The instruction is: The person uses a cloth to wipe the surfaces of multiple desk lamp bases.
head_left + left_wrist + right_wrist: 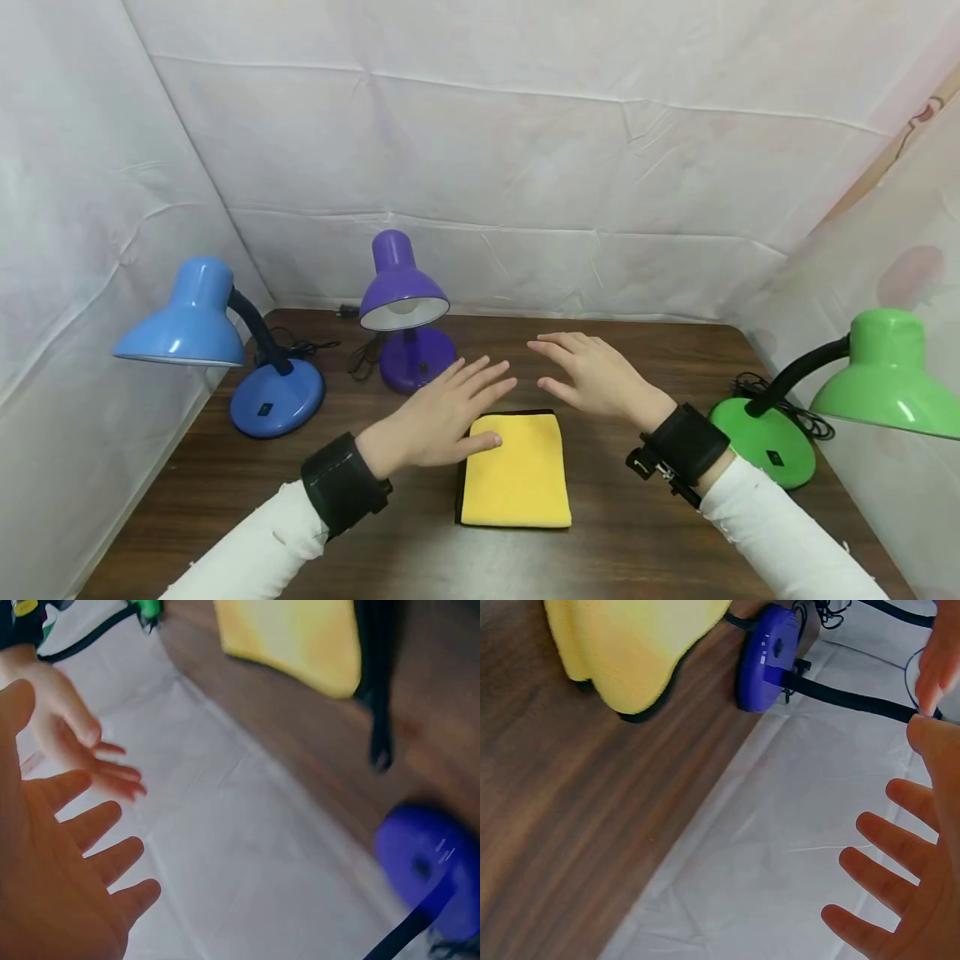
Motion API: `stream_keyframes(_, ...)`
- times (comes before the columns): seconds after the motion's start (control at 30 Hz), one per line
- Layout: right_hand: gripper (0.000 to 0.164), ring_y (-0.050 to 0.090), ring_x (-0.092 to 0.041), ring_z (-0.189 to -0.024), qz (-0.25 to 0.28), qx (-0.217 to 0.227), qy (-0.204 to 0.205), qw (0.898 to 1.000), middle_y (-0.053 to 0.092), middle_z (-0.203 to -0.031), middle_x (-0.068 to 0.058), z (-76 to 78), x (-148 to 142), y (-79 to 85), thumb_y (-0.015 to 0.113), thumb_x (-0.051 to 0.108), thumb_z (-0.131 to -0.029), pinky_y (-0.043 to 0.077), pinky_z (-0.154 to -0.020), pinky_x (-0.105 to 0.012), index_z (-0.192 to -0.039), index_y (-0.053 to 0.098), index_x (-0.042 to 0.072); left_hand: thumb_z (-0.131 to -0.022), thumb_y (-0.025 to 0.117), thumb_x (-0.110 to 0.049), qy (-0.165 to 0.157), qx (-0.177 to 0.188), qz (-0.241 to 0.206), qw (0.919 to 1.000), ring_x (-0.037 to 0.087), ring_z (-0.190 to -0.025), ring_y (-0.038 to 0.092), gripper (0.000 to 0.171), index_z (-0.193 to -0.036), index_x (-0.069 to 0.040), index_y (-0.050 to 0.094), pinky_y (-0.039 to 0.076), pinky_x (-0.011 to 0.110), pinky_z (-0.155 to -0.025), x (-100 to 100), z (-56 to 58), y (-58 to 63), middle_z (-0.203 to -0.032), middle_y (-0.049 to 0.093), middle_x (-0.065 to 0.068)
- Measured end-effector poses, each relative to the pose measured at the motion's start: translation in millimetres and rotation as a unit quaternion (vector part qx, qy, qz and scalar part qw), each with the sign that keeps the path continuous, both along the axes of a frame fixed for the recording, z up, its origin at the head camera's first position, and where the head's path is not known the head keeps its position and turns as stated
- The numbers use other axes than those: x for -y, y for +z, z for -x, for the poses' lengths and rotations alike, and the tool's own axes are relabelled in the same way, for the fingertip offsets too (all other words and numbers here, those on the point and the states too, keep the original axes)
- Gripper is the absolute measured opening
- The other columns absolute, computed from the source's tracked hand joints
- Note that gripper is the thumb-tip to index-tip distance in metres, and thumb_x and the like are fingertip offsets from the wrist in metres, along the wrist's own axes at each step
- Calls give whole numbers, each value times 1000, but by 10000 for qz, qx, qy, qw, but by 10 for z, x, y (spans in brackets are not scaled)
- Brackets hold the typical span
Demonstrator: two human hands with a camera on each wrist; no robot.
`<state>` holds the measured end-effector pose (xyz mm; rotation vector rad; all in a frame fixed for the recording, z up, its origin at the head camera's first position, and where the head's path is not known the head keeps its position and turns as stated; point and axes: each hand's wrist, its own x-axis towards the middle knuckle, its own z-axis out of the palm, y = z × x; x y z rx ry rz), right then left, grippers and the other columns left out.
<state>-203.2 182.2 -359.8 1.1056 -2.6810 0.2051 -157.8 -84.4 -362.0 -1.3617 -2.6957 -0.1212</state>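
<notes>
My left hand [438,421] hovers with fingers spread and straight, its thumb overlapping the upper left of a yellow folded cloth [517,483] in the head view. The cloth lies on the table and shows a black edge along its left and far sides. To the right of it, my right hand [600,375] is held up, fingers extended toward the left and holding nothing. Both palms show empty in the wrist views, the left hand [67,862] and the right hand [922,877]. A purple lamp [405,292] stands just beyond the left fingertips.
A blue lamp [277,398] stands at the left of the brown wooden table [637,533], and a green lamp [765,442] at the right. Black cords [806,419] lie coiled behind the lamps. White sheeting [480,167] encloses the back and sides.
</notes>
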Motion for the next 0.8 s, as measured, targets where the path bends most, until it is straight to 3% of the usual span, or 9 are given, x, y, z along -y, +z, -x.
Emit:
stream_keyframes(0.3, 48, 53, -24, -113, 147, -7, -8, 9999, 53, -126, -6, -54, -23, -268, 58, 32, -90, 49, -89, -43, -134, 47, 14, -89, 50, -52, -124, 348, -338, 9987, 29, -138, 24, 72, -145, -14, 26, 22, 49, -111, -10, -190, -447, -151, 25, 8)
stream_keyframes(0.5, 45, 55, -22, -109, 270, -21, 122, 9996, 55, -124, -5, -121, -6, -417, 61, 27, -89, 50, -85, -40, -130, 51, 13, -86, 53, -54, -224, 486, -415, 9977, 29, -136, 27, 76, -145, -14, 26, 25, 48, -111, -58, -343, -660, -149, 29, 9)
stream_keyframes(0.8, 43, 55, -21, -109, 270, 110, 104, 9995, 55, -123, -3, -204, -22, -597, 62, 25, -88, 51, -85, -40, -129, 52, 15, -80, 57, -61, -400, 363, -180, 9984, 27, -131, 36, 79, -141, -15, 35, 34, 44, -107, -68, -518, -940, -144, 37, 7)
